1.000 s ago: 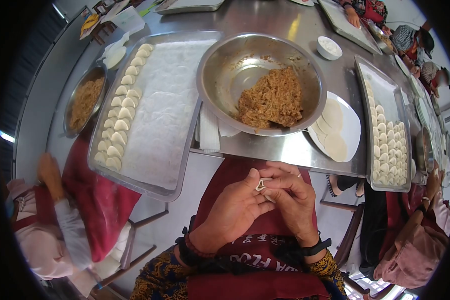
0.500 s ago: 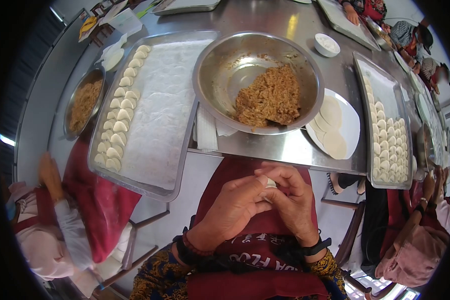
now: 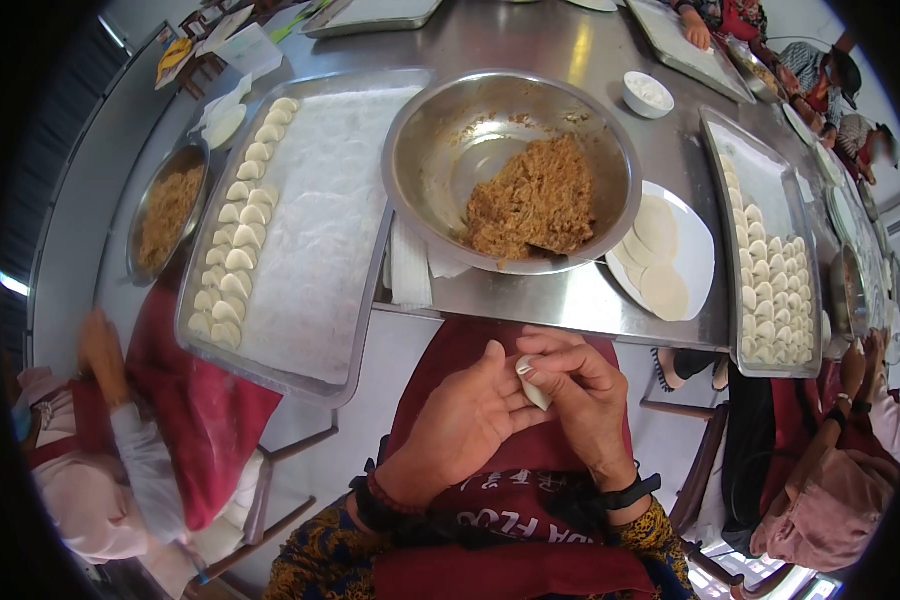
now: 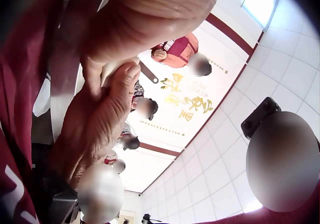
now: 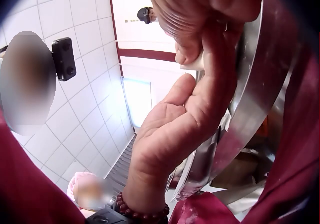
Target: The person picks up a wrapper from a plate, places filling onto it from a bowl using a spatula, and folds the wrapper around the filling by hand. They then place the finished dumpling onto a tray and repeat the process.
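A small pale folded dumpling [image 3: 536, 392] is held over my lap, in front of the table edge. My right hand [image 3: 588, 402] pinches it between thumb and fingers. The left hand [image 3: 467, 418] lies palm up beside it, fingers extended under the dumpling and thumb raised apart from it. In the right wrist view the left thumb [image 5: 181, 90] stands off the pale dough [image 5: 198, 63]. Only a sliver of the dumpling [image 4: 111, 71] shows between the fingers in the left wrist view. Ahead is a steel bowl [image 3: 420, 205] of brown filling [image 3: 535, 195].
A floured tray [image 3: 310, 220] with rows of dumplings stands left of the bowl. To the right are a white plate [image 3: 697, 260] with round wrappers [image 3: 660, 245], a small white bowl [image 3: 648, 95] and another dumpling tray [image 3: 770, 190]. People sit on both sides.
Half a second ago the left thumb and fingers closed around the dumpling too; now the left hand has opened, and the dumpling shows upright in the right hand's pinch.
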{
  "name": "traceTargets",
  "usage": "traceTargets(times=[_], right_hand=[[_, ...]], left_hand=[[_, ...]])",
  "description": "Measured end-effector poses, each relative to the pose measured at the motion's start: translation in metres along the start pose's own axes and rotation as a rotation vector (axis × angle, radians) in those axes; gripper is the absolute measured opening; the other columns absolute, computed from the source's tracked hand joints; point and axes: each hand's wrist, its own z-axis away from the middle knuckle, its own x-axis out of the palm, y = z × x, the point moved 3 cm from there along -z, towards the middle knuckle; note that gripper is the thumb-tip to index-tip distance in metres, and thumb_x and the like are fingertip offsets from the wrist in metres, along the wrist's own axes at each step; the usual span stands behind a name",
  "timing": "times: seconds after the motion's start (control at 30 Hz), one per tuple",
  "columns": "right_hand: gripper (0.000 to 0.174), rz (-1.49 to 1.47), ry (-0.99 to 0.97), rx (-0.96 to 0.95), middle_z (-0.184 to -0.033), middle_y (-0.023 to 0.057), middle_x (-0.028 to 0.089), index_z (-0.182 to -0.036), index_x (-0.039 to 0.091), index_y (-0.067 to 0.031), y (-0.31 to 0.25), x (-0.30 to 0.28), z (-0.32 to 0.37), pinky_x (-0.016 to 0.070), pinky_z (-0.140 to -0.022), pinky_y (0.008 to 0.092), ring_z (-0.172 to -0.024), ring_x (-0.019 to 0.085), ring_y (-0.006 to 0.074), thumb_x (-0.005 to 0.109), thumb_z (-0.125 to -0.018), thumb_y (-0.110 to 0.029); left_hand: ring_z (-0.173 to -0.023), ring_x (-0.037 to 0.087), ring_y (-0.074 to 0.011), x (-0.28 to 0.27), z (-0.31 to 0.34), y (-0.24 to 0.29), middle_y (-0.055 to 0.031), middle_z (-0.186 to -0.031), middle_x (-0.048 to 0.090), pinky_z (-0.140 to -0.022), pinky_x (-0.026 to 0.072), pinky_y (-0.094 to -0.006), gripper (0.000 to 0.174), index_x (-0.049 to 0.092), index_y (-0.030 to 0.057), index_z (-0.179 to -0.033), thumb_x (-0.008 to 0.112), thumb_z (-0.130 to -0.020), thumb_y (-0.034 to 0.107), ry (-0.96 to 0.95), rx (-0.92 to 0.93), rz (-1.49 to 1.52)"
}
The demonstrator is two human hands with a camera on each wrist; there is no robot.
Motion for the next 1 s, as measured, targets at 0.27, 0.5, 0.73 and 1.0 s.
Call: traceTargets(times=[0.27,0.5,0.73,1.0], right_hand=[[0.013,-0.012,0.009,0.088,-0.113,0.0143,0.066,-0.097,0.068,-0.0025,-0.006,0.006,-0.001,0.0486,-0.096,0.0332,-0.116,0.058,0.0234,0.067,-0.085,0.003],[0.009,0.037,-0.008,-0.01,-0.115,0.014,0.064,-0.092,0.069,-0.0022,-0.002,0.002,0.0,0.0491,-0.096,0.033,-0.116,0.057,0.0223,0.067,-0.085,0.004],[0.009,0.04,-0.008,-0.051,-0.115,0.014,0.064,-0.093,0.068,-0.0023,0.0,0.002,0.0,0.0497,-0.095,0.0326,-0.114,0.059,0.0221,0.066,-0.086,0.004],[0.026,-0.127,0.016,0.164,-0.119,0.013,0.063,-0.109,0.068,-0.005,-0.01,0.005,-0.002,0.0489,-0.097,0.0331,-0.119,0.056,0.0224,0.069,-0.084,0.0]], left_hand=[[-0.125,0.051,-0.0248,-0.007,-0.001,-0.005,-0.0141,-0.13,0.053,-0.11,0.0371,-0.0473,0.044,0.047,-0.0015,-0.128,0.041,-0.104,0.035,-0.028,0.062,-0.054],[-0.122,0.052,-0.023,-0.009,-0.002,-0.007,-0.0125,-0.126,0.055,-0.109,0.0378,-0.0476,0.04,0.05,0.0,-0.126,0.041,-0.105,0.033,-0.011,0.064,-0.078],[-0.123,0.052,-0.0229,-0.003,-0.003,-0.004,-0.0126,-0.127,0.055,-0.107,0.0388,-0.048,0.039,0.051,0.0004,-0.126,0.041,-0.105,0.033,-0.029,0.052,-0.098],[-0.122,0.053,-0.0251,-0.005,-0.005,-0.003,-0.0146,-0.128,0.053,-0.105,0.0418,-0.047,0.049,0.043,0.0011,-0.132,0.032,-0.105,0.042,-0.001,0.04,-0.072]])
